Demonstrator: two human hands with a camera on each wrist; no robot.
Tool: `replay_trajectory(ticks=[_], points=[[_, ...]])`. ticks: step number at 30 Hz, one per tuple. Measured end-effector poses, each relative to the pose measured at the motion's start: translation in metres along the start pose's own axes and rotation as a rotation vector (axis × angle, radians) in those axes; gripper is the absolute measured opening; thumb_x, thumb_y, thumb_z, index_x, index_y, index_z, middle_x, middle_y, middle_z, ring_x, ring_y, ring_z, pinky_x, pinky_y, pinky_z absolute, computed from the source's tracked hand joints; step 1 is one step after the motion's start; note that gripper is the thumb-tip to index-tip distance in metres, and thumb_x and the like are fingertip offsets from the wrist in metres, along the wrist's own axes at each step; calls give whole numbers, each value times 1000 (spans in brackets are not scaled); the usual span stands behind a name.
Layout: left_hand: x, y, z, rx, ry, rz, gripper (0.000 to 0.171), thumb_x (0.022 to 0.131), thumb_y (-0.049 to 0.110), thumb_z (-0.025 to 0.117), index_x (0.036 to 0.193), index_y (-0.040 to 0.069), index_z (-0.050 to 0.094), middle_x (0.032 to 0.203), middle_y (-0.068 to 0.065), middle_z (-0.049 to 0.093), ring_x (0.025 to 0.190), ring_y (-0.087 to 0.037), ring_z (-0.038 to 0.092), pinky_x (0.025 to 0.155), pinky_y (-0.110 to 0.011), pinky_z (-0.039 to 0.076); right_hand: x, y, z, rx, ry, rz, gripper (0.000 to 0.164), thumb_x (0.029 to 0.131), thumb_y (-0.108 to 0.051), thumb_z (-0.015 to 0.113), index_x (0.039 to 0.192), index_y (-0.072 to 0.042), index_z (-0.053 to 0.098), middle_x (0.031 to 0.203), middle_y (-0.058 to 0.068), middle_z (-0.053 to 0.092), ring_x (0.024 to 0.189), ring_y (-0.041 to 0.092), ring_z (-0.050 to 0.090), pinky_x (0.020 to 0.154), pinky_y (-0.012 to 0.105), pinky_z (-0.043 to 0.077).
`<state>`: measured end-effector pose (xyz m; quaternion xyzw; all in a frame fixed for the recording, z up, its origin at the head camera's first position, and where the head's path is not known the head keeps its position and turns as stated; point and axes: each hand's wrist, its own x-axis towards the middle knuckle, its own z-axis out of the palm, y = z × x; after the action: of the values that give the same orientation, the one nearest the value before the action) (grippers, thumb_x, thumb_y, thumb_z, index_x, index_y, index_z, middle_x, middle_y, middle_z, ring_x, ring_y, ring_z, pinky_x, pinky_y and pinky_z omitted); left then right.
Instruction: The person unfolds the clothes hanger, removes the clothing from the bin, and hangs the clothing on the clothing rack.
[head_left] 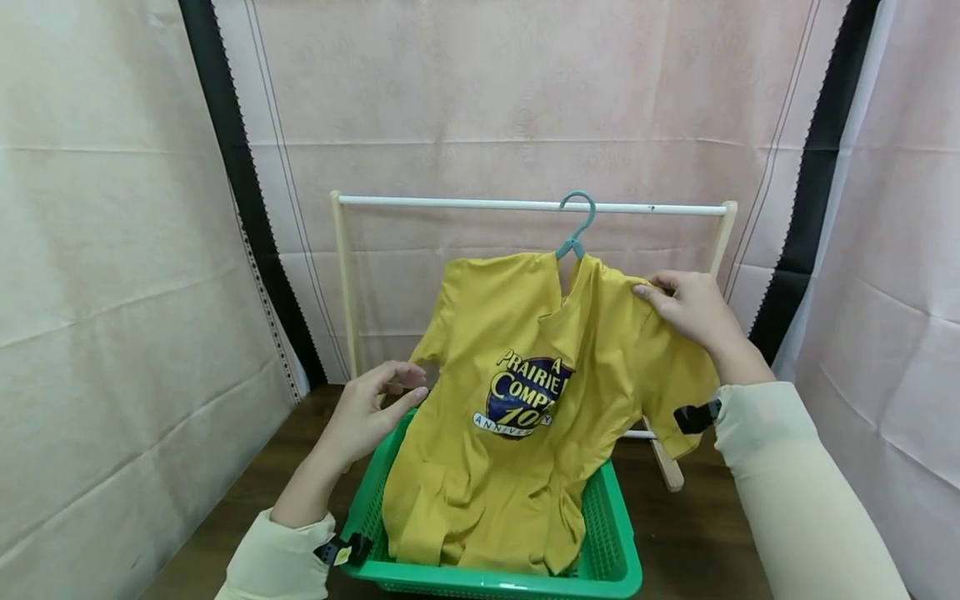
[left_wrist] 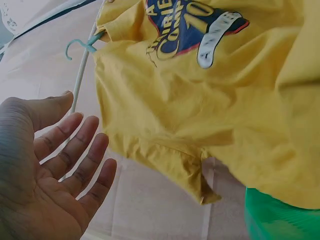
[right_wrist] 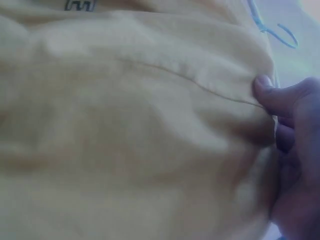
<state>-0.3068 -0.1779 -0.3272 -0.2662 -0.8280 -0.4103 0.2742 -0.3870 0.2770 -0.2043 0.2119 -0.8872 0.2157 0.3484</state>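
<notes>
A yellow T-shirt (head_left: 465, 333) with a dark blue printed logo hangs on a blue-green hanger (head_left: 579, 218), whose hook is at the rack's top bar. The shirt's lower part drapes into a green basket (head_left: 622, 550). My right hand (head_left: 693, 312) pinches the shirt at the shoulder on the right, thumb in front; in the right wrist view the other fingers are partly hidden behind the cloth. Beside the shirt's left edge is my left hand (head_left: 375, 408), its fingers loosely bent and holding nothing; the left wrist view shows its palm (left_wrist: 55, 190) apart from the sleeve.
The clothes rack (head_left: 450, 202) has a white top bar and cream side posts, with a wooden foot (head_left: 667, 467) at the right. Rack and basket stand on a dark brown wooden table (head_left: 697, 533). Pale fabric curtains (head_left: 525, 92) surround the table at the back and sides.
</notes>
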Motion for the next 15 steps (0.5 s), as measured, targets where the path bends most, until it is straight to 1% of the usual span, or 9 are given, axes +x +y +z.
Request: replay_trajectory(ticks=[2, 5, 8, 12, 15], points=[[0, 0, 0, 1, 4, -10, 18, 97, 32, 69, 115, 26, 68, 107, 11, 68, 96, -12, 66, 83, -38, 55, 6, 2, -4, -9, -10, 18, 35, 101, -31, 63, 106, 2, 74, 103, 23, 72, 91, 36, 64, 79, 50, 46], [1, 1, 0, -3, 9, -24, 16, 97, 34, 69, 112, 28, 69, 105, 12, 68, 93, -12, 66, 80, -37, 55, 15, 3, -8, -23, -28, 30, 36, 102, -31, 62, 106, 3, 74, 103, 24, 72, 87, 36, 62, 74, 47, 45], [2, 1, 0, -1, 0, -23, 15, 97, 35, 69, 111, 29, 69, 104, 13, 68, 91, -11, 66, 77, -35, 55, 20, 3, -10, -45, -43, 36, 35, 102, -30, 62, 104, 2, 75, 102, 23, 72, 85, 34, 61, 71, 44, 43], [2, 1, 1, 11, -4, -22, 10, 97, 33, 69, 107, 30, 70, 101, 14, 69, 88, -6, 66, 75, -35, 55, 24, 3, -6, -67, -68, 50, 34, 101, -30, 63, 103, 1, 75, 101, 22, 72, 86, 34, 61, 73, 45, 43], [2, 1, 3, 14, -12, -14, 9, 97, 30, 70, 104, 26, 72, 100, 15, 69, 87, -5, 65, 76, -34, 55, 24, 6, -1, -73, -90, 57, 35, 102, -32, 62, 103, 1, 74, 99, 22, 71, 86, 34, 60, 73, 45, 43]])
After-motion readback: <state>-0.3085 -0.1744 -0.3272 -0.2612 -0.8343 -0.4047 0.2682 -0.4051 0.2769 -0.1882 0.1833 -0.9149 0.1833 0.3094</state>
